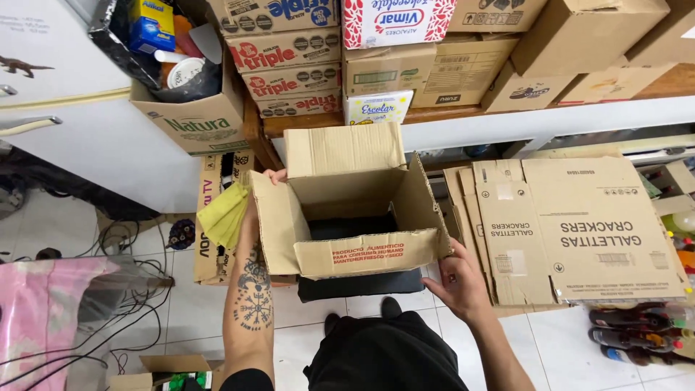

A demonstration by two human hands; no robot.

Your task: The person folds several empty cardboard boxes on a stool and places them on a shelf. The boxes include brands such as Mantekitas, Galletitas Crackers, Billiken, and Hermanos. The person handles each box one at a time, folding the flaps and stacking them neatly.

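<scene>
The left hand reaches up along the left side of the open box, forearm stretched straight forward and tattooed on its upper face. Its fingers curl over the top edge of the left flap, and a folded yellow cloth sits pinched against the outside of that flap, so the hand is closed on both flap and cloth. The right hand comes in from the lower right with the wrist bent inward, palm turned toward the box's right front corner. Its fingers are spread and loosely curved, touching or just under the right flap's lower edge; whether it truly grips there I cannot tell.

The box is held in front of the person's body, above a dark stool that stands on the tiled floor. All four flaps stand open; the inside looks dark and bare. The person's black-clad legs show at the bottom.

Just right of the box, flattened cartons lean against a shelf. Above, stacked boxes fill the shelf. To the left stands a white fridge, with cables trailing on the floor. Bottles lie at the lower right.
</scene>
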